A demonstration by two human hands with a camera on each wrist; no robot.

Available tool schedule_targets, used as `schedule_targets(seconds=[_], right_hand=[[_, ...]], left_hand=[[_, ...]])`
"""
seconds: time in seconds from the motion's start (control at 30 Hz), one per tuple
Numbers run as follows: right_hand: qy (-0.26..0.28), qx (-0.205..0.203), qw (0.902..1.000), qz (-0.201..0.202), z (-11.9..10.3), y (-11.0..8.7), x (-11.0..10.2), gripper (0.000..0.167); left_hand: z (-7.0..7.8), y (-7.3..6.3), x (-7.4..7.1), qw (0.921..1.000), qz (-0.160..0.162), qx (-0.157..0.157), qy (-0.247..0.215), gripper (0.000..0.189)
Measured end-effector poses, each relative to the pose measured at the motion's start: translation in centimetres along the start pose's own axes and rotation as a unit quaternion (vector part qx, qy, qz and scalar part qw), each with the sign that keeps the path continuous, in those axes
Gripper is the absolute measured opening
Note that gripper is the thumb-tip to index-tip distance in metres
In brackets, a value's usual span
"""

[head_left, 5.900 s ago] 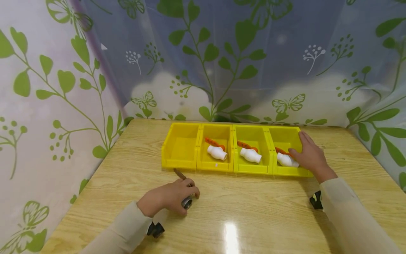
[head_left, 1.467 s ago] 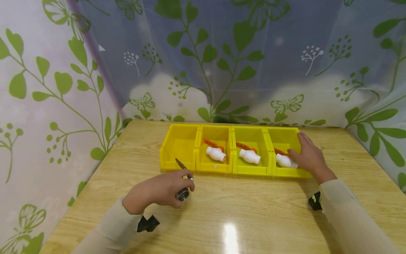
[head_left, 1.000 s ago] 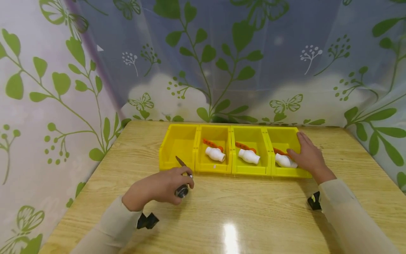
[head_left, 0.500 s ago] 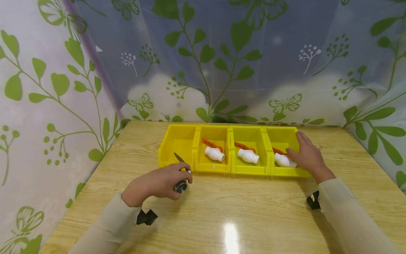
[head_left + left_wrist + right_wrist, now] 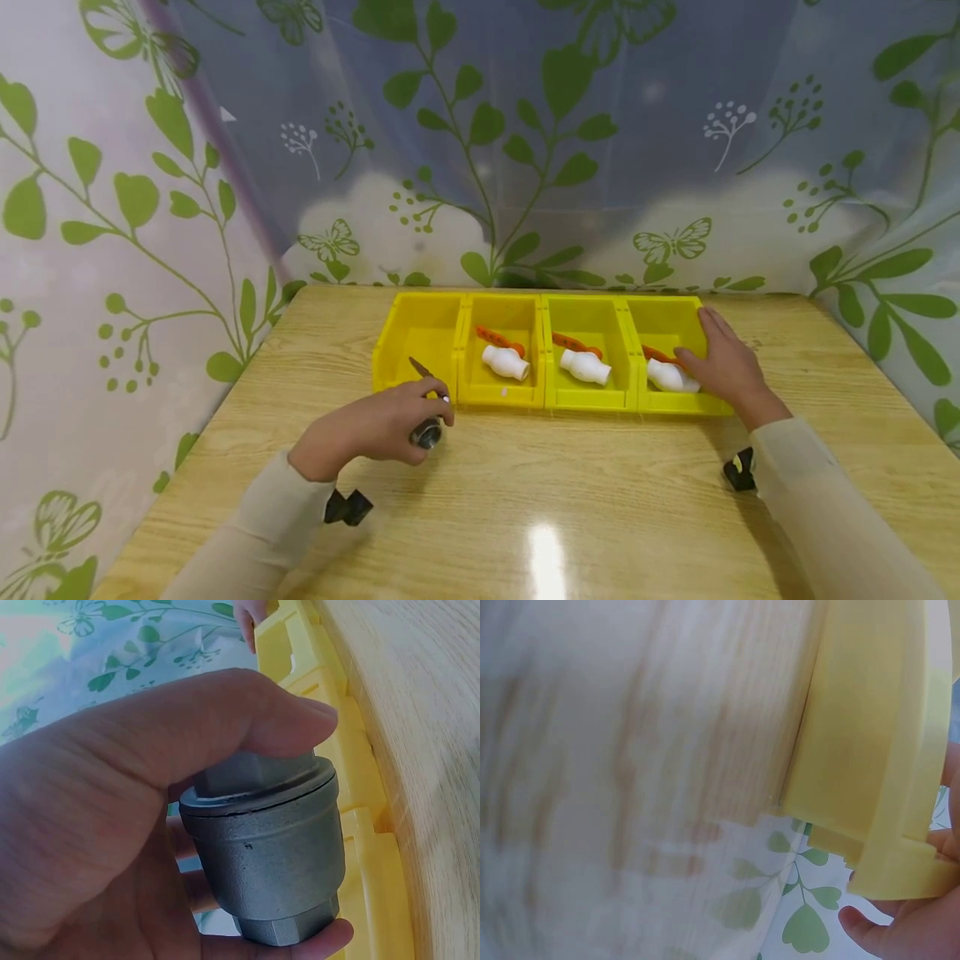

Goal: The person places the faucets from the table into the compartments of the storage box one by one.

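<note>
My left hand (image 5: 386, 421) grips a grey metal valve (image 5: 262, 847) with hexagonal ends, thumb on one end and fingers round its far side. A thin dark lever (image 5: 420, 367) sticks out past the hand and overlaps the leftmost yellow bin (image 5: 420, 329) in the head view. That bin holds nothing I can see. Over at the far right, my right hand (image 5: 726, 367) holds the side wall of the rightmost yellow bin (image 5: 855, 727), with the thumb toward the inside. A white valve (image 5: 670, 377) with an orange handle lies in this bin, partly hidden by the hand.
Two middle bins each hold a white valve, a left one (image 5: 505, 363) and a right one (image 5: 585, 367), both with orange handles. The bins stand joined in a row on the wooden table (image 5: 600, 500). Patterned curtain (image 5: 525, 167) hangs behind and at the left.
My left hand has moved forward and slightly left with the metal valve, and the lever's tip has come over the leftmost bin. The right hand stays on the rightmost bin.
</note>
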State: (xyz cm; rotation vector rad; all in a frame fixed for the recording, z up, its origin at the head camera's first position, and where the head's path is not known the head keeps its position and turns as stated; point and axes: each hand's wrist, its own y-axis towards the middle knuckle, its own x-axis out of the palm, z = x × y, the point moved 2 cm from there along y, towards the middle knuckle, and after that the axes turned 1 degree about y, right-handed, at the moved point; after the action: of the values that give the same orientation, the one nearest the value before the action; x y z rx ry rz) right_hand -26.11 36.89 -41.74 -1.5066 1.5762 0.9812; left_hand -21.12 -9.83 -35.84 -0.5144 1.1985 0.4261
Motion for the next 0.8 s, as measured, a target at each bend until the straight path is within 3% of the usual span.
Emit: schedule_targets(seconds=[0.8], right_hand=[[0.001,0.003,1.0000,0.003,-0.13,-0.09,0.03,0.085]], left_hand=[[-0.99,0.77,-0.59,0.9998,0.017,-0.013,0.005,0.036]])
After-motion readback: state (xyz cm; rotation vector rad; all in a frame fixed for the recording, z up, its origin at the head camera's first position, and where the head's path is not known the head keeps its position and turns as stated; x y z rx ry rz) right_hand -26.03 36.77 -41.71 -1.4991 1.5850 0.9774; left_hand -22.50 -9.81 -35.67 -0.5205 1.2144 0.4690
